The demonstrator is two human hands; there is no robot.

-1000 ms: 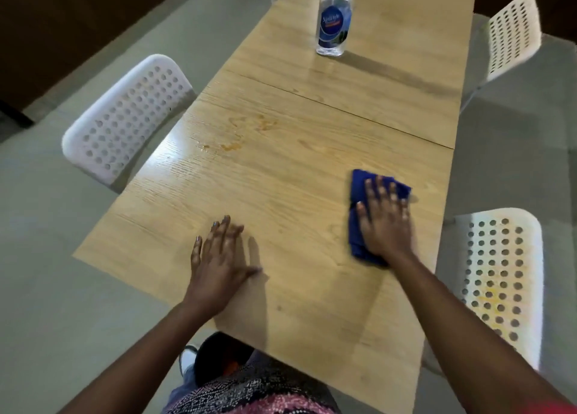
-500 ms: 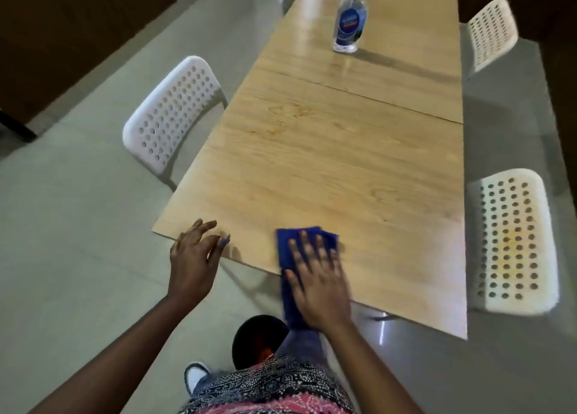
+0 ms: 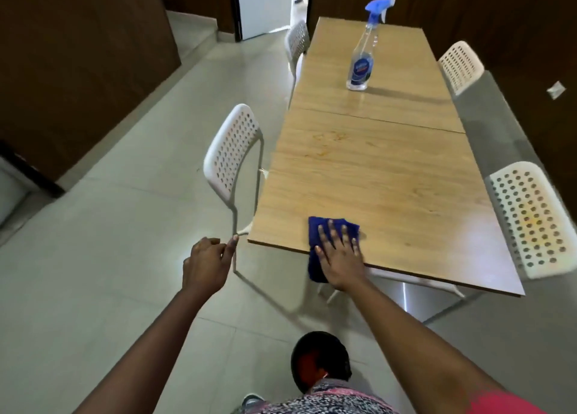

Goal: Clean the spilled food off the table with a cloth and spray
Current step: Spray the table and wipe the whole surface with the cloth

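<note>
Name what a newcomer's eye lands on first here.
The right hand pressing a blue cloth flat at the wooden table's near edge, the cloth half hanging over it. Next, the blue-topped spray bottle upright on the far half, with faint orange stains between.

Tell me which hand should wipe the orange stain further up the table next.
Right. The right hand lies flat on the blue cloth at the table's near edge, directly below the orange stain. The left hand hangs off the table, holding nothing.
</note>
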